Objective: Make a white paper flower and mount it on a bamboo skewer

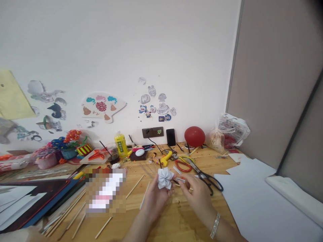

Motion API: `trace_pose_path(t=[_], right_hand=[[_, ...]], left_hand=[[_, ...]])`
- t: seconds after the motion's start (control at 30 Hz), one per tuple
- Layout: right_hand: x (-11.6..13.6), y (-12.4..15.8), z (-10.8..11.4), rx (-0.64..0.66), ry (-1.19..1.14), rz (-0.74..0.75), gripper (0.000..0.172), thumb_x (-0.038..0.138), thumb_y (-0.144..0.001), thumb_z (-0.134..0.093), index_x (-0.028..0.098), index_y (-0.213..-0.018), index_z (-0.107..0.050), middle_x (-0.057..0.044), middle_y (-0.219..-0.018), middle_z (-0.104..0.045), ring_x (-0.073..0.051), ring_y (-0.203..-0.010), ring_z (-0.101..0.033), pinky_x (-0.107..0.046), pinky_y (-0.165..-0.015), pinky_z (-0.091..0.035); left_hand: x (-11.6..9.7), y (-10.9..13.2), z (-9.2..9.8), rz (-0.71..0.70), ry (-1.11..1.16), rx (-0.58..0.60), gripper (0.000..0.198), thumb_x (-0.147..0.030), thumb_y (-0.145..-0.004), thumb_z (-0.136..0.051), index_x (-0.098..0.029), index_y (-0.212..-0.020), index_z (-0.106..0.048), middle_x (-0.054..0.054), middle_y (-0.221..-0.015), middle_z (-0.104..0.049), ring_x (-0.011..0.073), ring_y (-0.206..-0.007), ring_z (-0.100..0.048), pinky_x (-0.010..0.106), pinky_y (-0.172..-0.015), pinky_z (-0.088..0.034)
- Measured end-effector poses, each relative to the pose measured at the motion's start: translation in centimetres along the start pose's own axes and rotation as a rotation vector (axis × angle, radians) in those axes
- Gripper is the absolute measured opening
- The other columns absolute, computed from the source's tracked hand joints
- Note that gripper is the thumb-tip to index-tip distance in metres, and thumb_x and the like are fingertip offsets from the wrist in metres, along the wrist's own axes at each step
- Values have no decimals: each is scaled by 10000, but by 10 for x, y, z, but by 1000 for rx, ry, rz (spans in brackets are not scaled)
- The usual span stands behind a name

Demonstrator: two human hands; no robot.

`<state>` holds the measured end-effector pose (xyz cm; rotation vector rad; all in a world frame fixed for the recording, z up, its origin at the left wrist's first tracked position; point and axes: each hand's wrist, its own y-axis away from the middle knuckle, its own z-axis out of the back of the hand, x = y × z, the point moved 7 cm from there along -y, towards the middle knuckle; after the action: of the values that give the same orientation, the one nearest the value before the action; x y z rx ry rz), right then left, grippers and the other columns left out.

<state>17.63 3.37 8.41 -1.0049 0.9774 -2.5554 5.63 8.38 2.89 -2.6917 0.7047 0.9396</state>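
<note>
A white folded paper flower (165, 178) is held in my left hand (154, 198), its petals facing up toward me. Close to the flower's right side, my right hand (199, 195) pinches a narrow white paper strip (180, 180) between thumb and fingers. Just beyond the hands lie a yellow hot glue gun (166, 158), red-handled scissors (183, 166) and larger black-handled scissors (213, 181). A loose white strip (144, 196) rests on the wooden table (174, 228) left of my left wrist.
Thin wooden sticks (103, 228) lie to the left. White paper sheets (252, 198) cover the right side. Along the wall stand a yellow drink bottle (121, 144), a phone (171, 137) and a red balloon (194, 136). Pipe-cleaner flowers (73, 136) stand at the back left.
</note>
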Motion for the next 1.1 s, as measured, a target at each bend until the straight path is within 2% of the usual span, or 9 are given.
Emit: trace_pose_path(t=[0.1,0.2,0.27,0.37,0.5,0.67,0.77,0.9,1.1], right_hand=[[-7,-4,2,17,-106,-82,272,311,-787,-524,209,-1027,-599,-56,-903,-662,-184,-792,-611,-288,-705,-473],[-8,-7,-2,109,-196,-85,345,321,-747,-578,208,-1073,-583,-68,-1007,-630,-196,-899,-591,-312,-783,-461],[-9,-8,-7,181,-235,-94,317,302,-723,-604,202,-1023,-608,-69,-1028,-623,-200,-937,-578,-318,-815,-446],[-14,-8,-12,242,-289,-150,179,274,-693,-619,202,-854,-645,-43,-903,-654,-203,-889,-586,-322,-792,-443],[-26,-10,-11,182,-364,-257,126,287,-686,-590,188,-761,-607,-26,-780,-653,-201,-782,-602,-312,-694,-468],[-31,-11,-10,123,-410,-274,207,372,-743,-514,176,-793,-555,-45,-803,-642,-176,-699,-609,-283,-626,-486],[-24,-8,-12,133,-410,-229,196,343,-738,-531,175,-828,-575,-44,-819,-647,-186,-744,-610,-278,-640,-483],[-12,-6,-13,130,-309,-111,164,285,-729,-557,183,-847,-611,-41,-814,-646,-196,-755,-601,-279,-634,-475],[-11,-4,1,9,-182,-38,274,276,-753,-571,200,-1016,-563,-60,-902,-625,-196,-803,-593,-298,-690,-486]], left_hand=[[13,5,-1,56,-55,-21,280,-384,-788,-560,-154,-943,-603,58,-848,-636,136,-683,-584,241,-617,-442],[22,9,-1,96,-188,-20,239,-338,-786,-581,-138,-914,-605,26,-753,-607,94,-584,-535,215,-561,-405],[25,10,-1,114,-275,-23,235,-349,-785,-582,-141,-894,-602,1,-688,-579,76,-542,-501,196,-516,-371],[24,10,2,158,-324,-47,271,-416,-782,-562,-152,-831,-602,-19,-635,-552,66,-505,-473,184,-476,-337],[14,6,1,157,-259,-26,329,-449,-770,-559,-137,-854,-623,5,-653,-561,66,-498,-460,190,-487,-345],[-2,4,-3,-43,-343,23,327,-233,-652,-730,-128,-949,-642,-1,-662,-559,50,-524,-431,166,-509,-344],[-2,6,-3,-94,-321,-27,307,-258,-708,-682,-161,-994,-626,29,-797,-600,72,-634,-505,178,-586,-401],[4,10,-15,-63,-252,17,307,-320,-773,-603,-193,-1051,-576,89,-1001,-616,173,-828,-589,312,-738,-464],[-1,11,-10,-139,-282,-90,373,-224,-712,-677,-212,-1060,-545,65,-1010,-630,180,-860,-610,349,-824,-462]])
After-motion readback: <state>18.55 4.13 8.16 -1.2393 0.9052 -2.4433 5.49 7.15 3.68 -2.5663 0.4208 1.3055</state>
